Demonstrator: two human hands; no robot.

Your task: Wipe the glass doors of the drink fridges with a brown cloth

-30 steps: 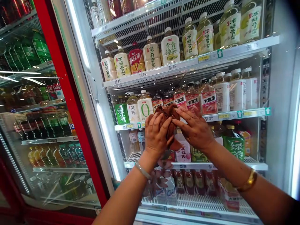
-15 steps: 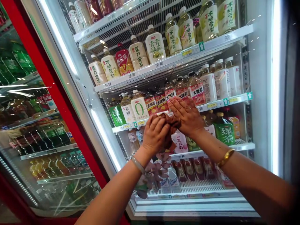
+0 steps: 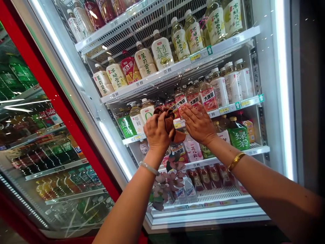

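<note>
A crumpled brown cloth (image 3: 169,123) is bunched in my left hand (image 3: 157,132), its fingers curled round it, in front of the fridge's glass door. A loose flap of the cloth hangs toward the right. Close by on the right, my right hand (image 3: 199,123) lies flat with fingers stretched out, seemingly against the glass, and holds nothing. Behind the hands, red-labelled iced tea bottles (image 3: 208,96) stand on a shelf. My left wrist has a pale bangle (image 3: 149,168), my right a gold one (image 3: 236,161).
Several shelves of bottled drinks stand behind the glass, including a green tea bottle (image 3: 238,134). A grey-pink flower decal (image 3: 169,181) sits low on the door. Bright light strips run down both sides. On the left is another fridge with a red frame (image 3: 63,115).
My left hand has moved up and to the left with the cloth, away from my right hand. The right hand stays flat over nearly the same bottles; the view has shifted slightly.
</note>
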